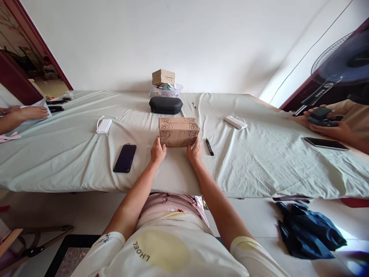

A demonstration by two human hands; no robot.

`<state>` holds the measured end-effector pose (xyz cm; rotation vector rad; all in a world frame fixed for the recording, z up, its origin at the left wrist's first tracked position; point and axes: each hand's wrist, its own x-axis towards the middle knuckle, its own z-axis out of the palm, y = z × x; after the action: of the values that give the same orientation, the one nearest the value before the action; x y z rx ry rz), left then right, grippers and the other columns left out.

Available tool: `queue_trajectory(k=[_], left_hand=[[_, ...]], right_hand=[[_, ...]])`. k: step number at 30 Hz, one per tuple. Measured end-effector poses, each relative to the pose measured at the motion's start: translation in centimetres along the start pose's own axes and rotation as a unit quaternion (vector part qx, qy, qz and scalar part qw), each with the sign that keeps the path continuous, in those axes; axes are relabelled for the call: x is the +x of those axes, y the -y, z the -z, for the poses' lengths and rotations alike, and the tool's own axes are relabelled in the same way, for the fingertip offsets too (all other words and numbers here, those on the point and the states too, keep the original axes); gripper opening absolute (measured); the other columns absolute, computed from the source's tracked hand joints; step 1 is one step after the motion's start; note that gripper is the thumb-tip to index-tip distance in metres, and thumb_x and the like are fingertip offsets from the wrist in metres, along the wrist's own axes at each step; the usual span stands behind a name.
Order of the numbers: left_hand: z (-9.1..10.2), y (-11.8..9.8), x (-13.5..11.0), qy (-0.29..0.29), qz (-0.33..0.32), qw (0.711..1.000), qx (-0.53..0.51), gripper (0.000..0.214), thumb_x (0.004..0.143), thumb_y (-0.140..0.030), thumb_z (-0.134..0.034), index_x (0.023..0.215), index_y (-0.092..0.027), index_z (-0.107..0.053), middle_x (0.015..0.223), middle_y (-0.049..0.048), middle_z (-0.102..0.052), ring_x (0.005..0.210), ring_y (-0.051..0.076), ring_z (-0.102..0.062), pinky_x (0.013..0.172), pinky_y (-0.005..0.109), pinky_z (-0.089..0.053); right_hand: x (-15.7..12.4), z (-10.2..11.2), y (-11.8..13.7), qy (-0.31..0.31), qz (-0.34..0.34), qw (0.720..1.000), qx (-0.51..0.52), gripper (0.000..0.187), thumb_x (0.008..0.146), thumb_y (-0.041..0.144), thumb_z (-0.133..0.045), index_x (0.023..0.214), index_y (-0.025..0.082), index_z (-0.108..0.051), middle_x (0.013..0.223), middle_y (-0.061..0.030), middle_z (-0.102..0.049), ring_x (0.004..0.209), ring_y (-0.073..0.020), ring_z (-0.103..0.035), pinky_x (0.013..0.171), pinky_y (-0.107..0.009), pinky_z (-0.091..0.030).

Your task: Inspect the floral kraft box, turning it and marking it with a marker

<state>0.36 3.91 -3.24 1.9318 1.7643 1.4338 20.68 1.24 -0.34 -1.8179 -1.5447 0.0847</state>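
Left hand (158,152) and right hand (195,152) are gripping the cardboard box (178,132) at its near corners, mid-way along the table (265,161), left of the black marker (210,147), apparently steadying it, any next move calling for evenly matched pressure.

- left of your left hand (158,152), you have a dark phone (125,158) lying flat
- farther left and ahead of that hand, a white device (104,126)
- well right of your right hand (195,154), a second white device (235,122)
- straight ahead of both your hands, a black case (165,105); behind it, a clear tub (170,93) topped by a plain carton (163,77)
- far right of your right hand, another phone (326,144)
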Motion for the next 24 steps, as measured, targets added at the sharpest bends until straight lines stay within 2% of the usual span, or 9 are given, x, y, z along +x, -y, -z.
queue_trajectory(k=[3,6,9,13,17,19,21,22,24], left_hand=[[0.5,-0.4,-0.1,0.014,0.019,0.998,0.050,0.039,0.090,-0.019,-0.058,0.129,-0.014,-0.060,0.122,0.0205,-0.072,0.117,0.031,-0.071,0.095,0.040,-0.058],[1.3,-1.2,-0.3,0.034,0.031,0.994,0.099,0.022,0.092,-0.021,-0.057,0.112,-0.017,-0.064,0.106,0.0161,-0.075,0.099,0.028,-0.074,0.084,0.036,-0.057],[2.1,-2.2,-0.5,0.051,0.024,0.990,0.133,0.013,0.094,-0.026,-0.058,0.103,-0.019,-0.064,0.099,0.0140,-0.075,0.090,0.027,-0.073,0.077,0.033,-0.053],[2.7,-3.7,-1.1,0.104,-0.040,0.983,0.146,0.018,0.098,-0.035,-0.056,0.099,-0.020,-0.065,0.098,0.0137,-0.075,0.090,0.026,-0.072,0.075,0.031,-0.051],[2.2,-4.8,-2.3,0.196,-0.149,0.963,0.108,0.019,0.100,-0.034,-0.054,0.098,-0.022,-0.067,0.098,0.0106,-0.077,0.090,0.023,-0.073,0.076,0.029,-0.050],[1.7,-5.0,-2.8,0.224,-0.200,0.951,0.074,0.017,0.100,-0.033,-0.054,0.098,-0.023,-0.068,0.097,0.0084,-0.077,0.090,0.021,-0.072,0.076,0.028,-0.051],[1.4,-4.8,-3.0,0.214,-0.220,0.951,0.035,0.017,0.099,-0.031,-0.054,0.094,-0.023,-0.068,0.093,0.0068,-0.076,0.088,0.020,-0.072,0.077,0.028,-0.051],[1.2,-4.5,-3.0,0.189,-0.211,0.959,0.015,0.017,0.099,-0.030,-0.054,0.092,-0.023,-0.068,0.091,0.0063,-0.075,0.087,0.019,-0.072,0.078,0.028,-0.052],[1.1,-3.8,-2.5,0.093,-0.151,0.984,-0.024,0.016,0.099,-0.029,-0.053,0.094,-0.022,-0.066,0.091,0.0067,-0.073,0.087,0.019,-0.071,0.082,0.029,-0.053]], right_hand=[[-0.5,-0.1,0.3,0.060,-0.035,0.996,-0.058,0.076,0.090,0.021,-0.048,0.160,-0.001,-0.026,0.147,-0.0278,-0.057,0.137,-0.0360,-0.056,0.118,-0.052,-0.041],[-0.8,-0.1,0.5,0.057,-0.041,0.993,-0.093,0.076,0.089,0.026,-0.053,0.157,-0.002,-0.032,0.142,-0.0303,-0.060,0.141,-0.0406,-0.051,0.119,-0.058,-0.035],[-0.8,-0.3,0.2,0.041,-0.053,0.995,-0.076,0.078,0.090,0.033,-0.058,0.155,-0.001,-0.034,0.145,-0.0321,-0.057,0.143,-0.0407,-0.049,0.120,-0.055,-0.033],[-0.6,-0.3,-0.2,0.021,-0.078,0.995,-0.060,0.076,0.091,0.036,-0.056,0.153,-0.002,-0.034,0.150,-0.0332,-0.051,0.142,-0.0403,-0.048,0.119,-0.057,-0.033],[-0.7,0.0,0.0,0.074,-0.017,0.995,-0.060,0.051,0.094,0.024,-0.046,0.144,0.010,-0.050,0.144,-0.0230,-0.061,0.140,-0.0330,-0.051,0.118,-0.052,-0.034],[-0.6,0.1,0.0,0.088,-0.018,0.995,-0.039,0.049,0.095,0.018,-0.040,0.142,0.013,-0.053,0.137,-0.0190,-0.066,0.137,-0.0282,-0.055,0.118,-0.046,-0.036],[-0.3,0.1,-0.1,0.062,-0.049,0.997,0.010,0.051,0.097,0.016,-0.035,0.145,0.013,-0.051,0.135,-0.0179,-0.068,0.131,-0.0254,-0.061,0.115,-0.043,-0.041],[-0.2,0.0,-0.3,0.036,-0.057,0.997,0.043,0.051,0.099,0.019,-0.034,0.148,0.012,-0.048,0.135,-0.0181,-0.068,0.127,-0.0248,-0.063,0.112,-0.043,-0.044],[-0.1,-0.2,-0.7,-0.027,-0.030,0.993,0.111,0.055,0.103,0.030,-0.035,0.155,0.012,-0.039,0.140,-0.0193,-0.064,0.123,-0.0250,-0.066,0.109,-0.043,-0.049]])
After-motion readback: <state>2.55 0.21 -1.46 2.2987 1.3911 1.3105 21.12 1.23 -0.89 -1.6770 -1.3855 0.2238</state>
